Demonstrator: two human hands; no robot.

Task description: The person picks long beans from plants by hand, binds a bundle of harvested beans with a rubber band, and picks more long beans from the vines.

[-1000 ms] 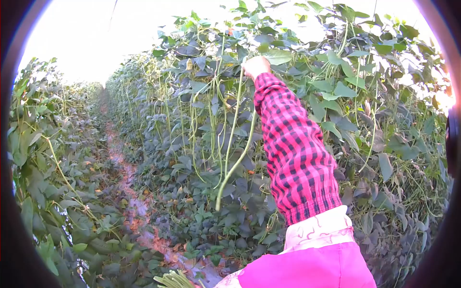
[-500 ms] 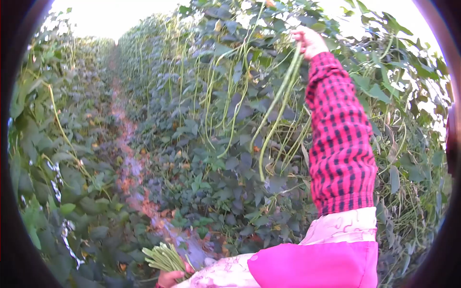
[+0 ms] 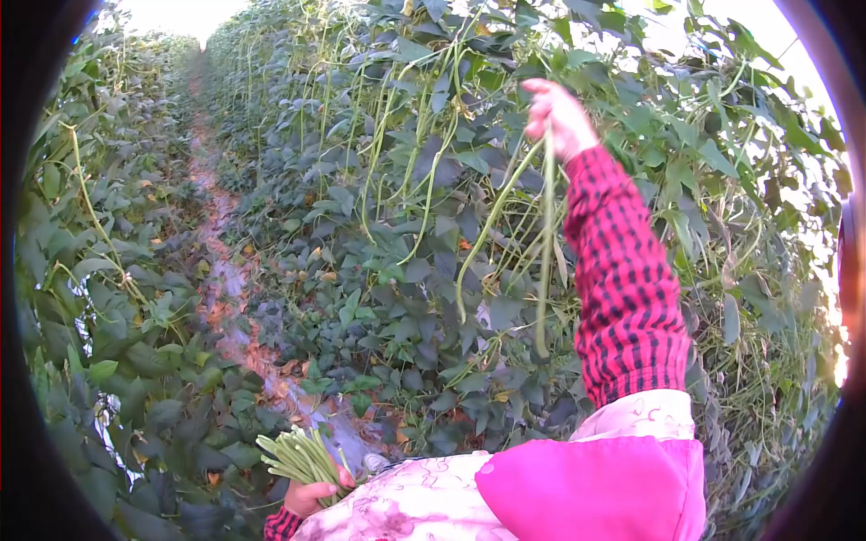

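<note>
My right hand is raised in front of the leafy vines, its fingers closed on the upper ends of long green beans. These beans hang down from it, one nearly straight and one curving to the left. Low in the view, my left hand is wrapped round a bundle of long beans, whose ends point up and to the left. The bundle's lower part is hidden behind my pink-and-white clothing.
More long beans hang from the vine wall on the right. Another row of plants stands at the left. Between them a narrow path with dry leaves runs into the distance.
My right hand has left the vine top and come lower and to the right, with the beans in it. My left hand and its bundle have come further into view.
</note>
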